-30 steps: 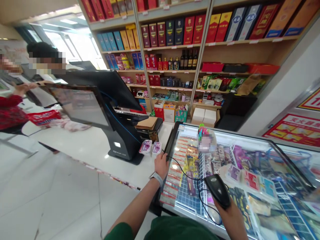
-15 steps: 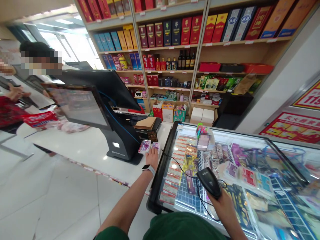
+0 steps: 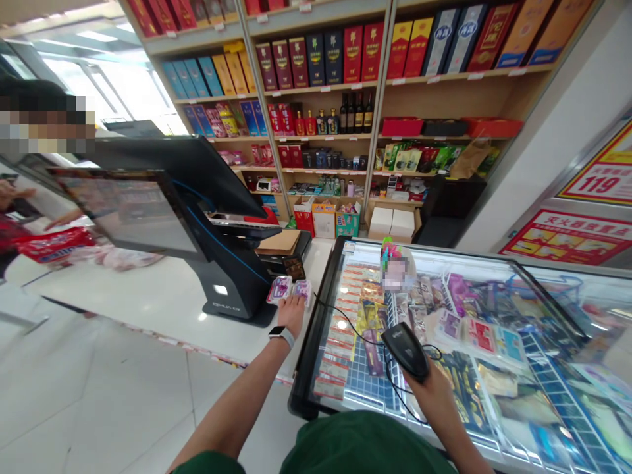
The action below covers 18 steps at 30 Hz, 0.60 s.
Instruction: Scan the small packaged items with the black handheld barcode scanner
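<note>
My left hand (image 3: 292,315) lies on the white counter's right end, its fingers stretched over the nearer edge of a twin pack of small clear tubs with purple labels (image 3: 281,288). The thumb's position is hard to make out. A watch with a pale strap (image 3: 281,334) is on that wrist. My right hand (image 3: 434,390) is wrapped round the handle of a black barcode scanner (image 3: 405,350), held above the glass-topped freezer (image 3: 340,368). The scanner's head points up and left, towards the counter. Its black cable (image 3: 340,312) loops across the glass.
A black double-screen till (image 3: 222,263) stands on the counter (image 3: 162,293) left of the tubs. Behind it sits a black box (image 3: 293,260). A decorated round object (image 3: 397,266) rests on the freezer glass. Shelves of boxed bottles (image 3: 323,59) line the back; a person (image 3: 44,118) is at far left.
The whole view has shifted slightly left as my head turned. My left hand stays on the tubs and my right hand keeps hold of the scanner, with little movement.
</note>
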### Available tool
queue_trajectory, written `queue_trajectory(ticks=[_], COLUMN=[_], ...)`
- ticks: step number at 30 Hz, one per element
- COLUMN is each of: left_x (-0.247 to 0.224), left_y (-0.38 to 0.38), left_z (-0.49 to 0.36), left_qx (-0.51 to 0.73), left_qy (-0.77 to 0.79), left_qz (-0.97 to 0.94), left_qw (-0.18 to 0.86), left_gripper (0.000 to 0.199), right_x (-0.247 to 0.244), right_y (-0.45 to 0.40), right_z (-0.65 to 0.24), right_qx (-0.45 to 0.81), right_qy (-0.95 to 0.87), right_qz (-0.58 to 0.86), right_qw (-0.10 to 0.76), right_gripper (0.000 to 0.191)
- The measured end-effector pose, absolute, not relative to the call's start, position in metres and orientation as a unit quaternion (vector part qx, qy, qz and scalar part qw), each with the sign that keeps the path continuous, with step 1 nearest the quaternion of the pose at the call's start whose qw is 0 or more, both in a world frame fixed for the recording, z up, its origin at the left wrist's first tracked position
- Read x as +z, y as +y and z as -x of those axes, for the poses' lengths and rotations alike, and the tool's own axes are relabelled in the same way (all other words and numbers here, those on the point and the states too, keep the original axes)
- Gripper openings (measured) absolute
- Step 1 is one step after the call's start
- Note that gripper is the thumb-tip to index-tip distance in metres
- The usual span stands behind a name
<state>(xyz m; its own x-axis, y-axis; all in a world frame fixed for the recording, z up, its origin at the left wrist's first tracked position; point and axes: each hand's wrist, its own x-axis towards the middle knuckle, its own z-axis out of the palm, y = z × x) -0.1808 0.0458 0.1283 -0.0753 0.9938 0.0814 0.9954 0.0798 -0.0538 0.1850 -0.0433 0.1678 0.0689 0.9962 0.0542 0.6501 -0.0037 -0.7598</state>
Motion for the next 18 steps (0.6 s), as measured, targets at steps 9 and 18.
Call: queue_trajectory(ticks=[9, 18], left_x=[0.132, 0.142], left_y=[0.028, 0.033], left_z=[0.186, 0.189], left_qx=[-0.085, -0.272], left_qy=[-0.729, -0.729], left_qz=[0.677, 0.628], left_qw=[0.059, 0.019], left_gripper=[0.038, 0.035], right_x=[0.171, 0.180], right_y=[-0.044, -0.045], right_z=[-0.180, -0.176], right_qx=[0.287, 0.313], right_qy=[-0.614, -0.618], right_qz=[0.644, 0.632], right_qw=[0.354, 0.346], right_gripper=[0.048, 0.037])
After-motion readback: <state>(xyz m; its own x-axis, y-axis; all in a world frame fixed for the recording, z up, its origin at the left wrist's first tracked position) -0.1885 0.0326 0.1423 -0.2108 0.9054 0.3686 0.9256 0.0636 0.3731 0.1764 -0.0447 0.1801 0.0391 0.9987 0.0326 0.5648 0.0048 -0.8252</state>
